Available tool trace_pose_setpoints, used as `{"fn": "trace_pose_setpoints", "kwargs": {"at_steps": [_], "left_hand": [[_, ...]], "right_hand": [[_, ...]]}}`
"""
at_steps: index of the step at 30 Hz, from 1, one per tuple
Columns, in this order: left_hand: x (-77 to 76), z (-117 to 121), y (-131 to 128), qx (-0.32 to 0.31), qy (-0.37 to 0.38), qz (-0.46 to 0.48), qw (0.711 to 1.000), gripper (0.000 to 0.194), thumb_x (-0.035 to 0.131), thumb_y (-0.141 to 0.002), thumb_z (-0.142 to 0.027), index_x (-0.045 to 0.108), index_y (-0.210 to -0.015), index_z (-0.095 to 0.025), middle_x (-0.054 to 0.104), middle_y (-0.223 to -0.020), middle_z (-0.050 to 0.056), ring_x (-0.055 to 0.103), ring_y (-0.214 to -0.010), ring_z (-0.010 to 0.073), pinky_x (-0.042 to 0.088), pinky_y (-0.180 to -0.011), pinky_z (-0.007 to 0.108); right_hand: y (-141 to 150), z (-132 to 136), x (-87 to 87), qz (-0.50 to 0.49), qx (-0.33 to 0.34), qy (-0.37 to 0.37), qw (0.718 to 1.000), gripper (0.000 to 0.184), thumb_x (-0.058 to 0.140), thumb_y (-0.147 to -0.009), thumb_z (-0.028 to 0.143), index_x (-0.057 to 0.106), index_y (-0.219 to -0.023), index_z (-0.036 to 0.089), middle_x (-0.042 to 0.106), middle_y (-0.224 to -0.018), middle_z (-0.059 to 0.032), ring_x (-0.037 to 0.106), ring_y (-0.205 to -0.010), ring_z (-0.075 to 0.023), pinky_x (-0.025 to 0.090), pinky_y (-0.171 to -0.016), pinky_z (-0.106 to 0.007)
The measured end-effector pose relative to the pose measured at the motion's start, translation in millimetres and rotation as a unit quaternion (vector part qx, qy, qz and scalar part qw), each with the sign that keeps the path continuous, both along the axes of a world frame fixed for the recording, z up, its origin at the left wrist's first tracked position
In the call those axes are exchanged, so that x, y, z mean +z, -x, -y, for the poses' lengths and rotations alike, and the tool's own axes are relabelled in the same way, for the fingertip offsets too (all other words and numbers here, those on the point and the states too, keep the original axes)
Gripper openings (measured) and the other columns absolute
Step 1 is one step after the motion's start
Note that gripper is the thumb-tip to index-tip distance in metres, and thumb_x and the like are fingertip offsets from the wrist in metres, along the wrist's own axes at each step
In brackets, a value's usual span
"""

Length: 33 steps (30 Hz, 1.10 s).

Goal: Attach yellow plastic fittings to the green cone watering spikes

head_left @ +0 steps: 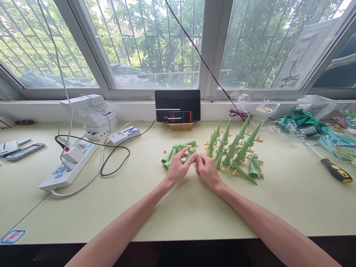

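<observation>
My left hand (178, 165) is closed around a green plastic watering spike (190, 152), whose ribbed end shows between thumb and fingers. Against it, my right hand (207, 168) has its fingers curled in a pinch; whatever they hold is hidden. The two hands meet at the fingertips above the table. Just beyond the left hand lie several loose green spikes (174, 150) and a small yellow valve piece (164, 151). To the right of my right hand, several green spikes (224, 138) stand point up with yellow valves on their sides. A few others (252, 170) lean or lie beside them.
A phone (180, 117) and a dark tablet (178, 97) stand at the back. On the left are a power strip (69, 167), looped cables and stacked white boxes (93, 115). A screwdriver (336, 170) and plastic bags (302, 124) lie at the right.
</observation>
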<state>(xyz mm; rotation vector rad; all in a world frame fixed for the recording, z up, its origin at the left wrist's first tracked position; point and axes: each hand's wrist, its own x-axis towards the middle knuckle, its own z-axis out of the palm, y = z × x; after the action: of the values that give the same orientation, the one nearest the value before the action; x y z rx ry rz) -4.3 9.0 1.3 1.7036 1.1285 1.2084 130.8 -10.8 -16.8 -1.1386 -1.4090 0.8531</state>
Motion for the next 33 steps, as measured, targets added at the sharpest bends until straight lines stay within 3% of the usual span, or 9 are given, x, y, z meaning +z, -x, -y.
{"fn": "trace_pose_setpoints", "kwargs": {"at_steps": [6,12,19,22,26,30,33], "left_hand": [[-2.3,-2.4,2.3,-0.012,0.002,-0.033,0.999,0.048,0.063,-0.083,-0.05,0.064,-0.124,-0.025,0.062,-0.082,0.004,0.056,-0.069,0.0152,0.044,-0.055,0.024],[-2.9,-3.6,3.0,-0.012,-0.004,-0.045,0.999,0.044,0.062,-0.085,-0.048,0.066,-0.122,-0.024,0.068,-0.103,0.007,0.06,-0.1,0.0221,0.048,-0.082,0.031],[-3.6,-3.3,3.6,-0.013,-0.003,-0.018,1.0,0.045,0.066,-0.082,-0.047,0.068,-0.119,-0.023,0.068,-0.075,0.003,0.062,-0.075,0.0184,0.051,-0.085,0.036],[-3.3,-3.5,3.7,-0.014,-0.014,-0.021,1.0,0.048,0.066,-0.082,-0.047,0.067,-0.122,-0.022,0.068,-0.073,0.003,0.063,-0.074,0.0195,0.051,-0.087,0.038],[-3.0,-4.6,4.3,-0.03,-0.008,-0.072,0.997,0.058,0.059,-0.086,-0.052,0.059,-0.134,-0.019,0.072,-0.097,0.008,0.065,-0.094,0.024,0.05,-0.092,0.038],[-5.0,-6.2,5.2,-0.061,0.013,-0.113,0.992,0.062,0.051,-0.091,-0.05,0.048,-0.143,-0.017,0.061,-0.132,0.011,0.055,-0.122,0.0264,0.043,-0.104,0.036],[-6.1,-6.9,5.5,-0.067,0.012,-0.133,0.989,0.059,0.048,-0.093,-0.047,0.047,-0.144,-0.018,0.056,-0.139,0.011,0.052,-0.125,0.0266,0.041,-0.106,0.036]], "right_hand": [[-0.4,-0.2,-0.9,0.023,-0.005,-0.008,1.0,0.04,0.041,-0.096,0.048,0.045,-0.065,0.023,0.043,-0.048,0.0036,0.041,-0.045,-0.0135,0.036,-0.047,-0.028],[-0.5,-0.6,-2.1,0.031,-0.004,-0.01,0.999,0.039,0.041,-0.097,0.044,0.045,-0.065,0.023,0.045,-0.047,0.0033,0.041,-0.045,-0.0137,0.035,-0.047,-0.027],[-1.2,0.3,-2.4,0.035,-0.005,-0.008,0.999,0.038,0.042,-0.097,0.043,0.047,-0.066,0.022,0.045,-0.046,0.0038,0.04,-0.044,-0.0133,0.035,-0.048,-0.027],[-1.4,0.2,-2.2,0.043,-0.01,-0.009,0.999,0.037,0.042,-0.097,0.042,0.047,-0.066,0.022,0.045,-0.046,0.0037,0.041,-0.045,-0.0134,0.035,-0.049,-0.027],[-1.0,-0.7,-2.3,0.054,-0.026,-0.02,0.998,0.038,0.042,-0.097,0.041,0.045,-0.064,0.022,0.045,-0.048,0.0034,0.041,-0.047,-0.0135,0.034,-0.05,-0.027],[-1.1,-2.0,-3.7,0.071,-0.041,-0.033,0.996,0.04,0.04,-0.098,0.041,0.041,-0.062,0.022,0.046,-0.05,0.0026,0.042,-0.049,-0.0135,0.034,-0.052,-0.027],[-1.4,-2.3,-4.7,0.081,-0.043,-0.034,0.995,0.041,0.039,-0.098,0.041,0.041,-0.062,0.022,0.047,-0.051,0.0024,0.042,-0.049,-0.0137,0.034,-0.054,-0.028]]}}
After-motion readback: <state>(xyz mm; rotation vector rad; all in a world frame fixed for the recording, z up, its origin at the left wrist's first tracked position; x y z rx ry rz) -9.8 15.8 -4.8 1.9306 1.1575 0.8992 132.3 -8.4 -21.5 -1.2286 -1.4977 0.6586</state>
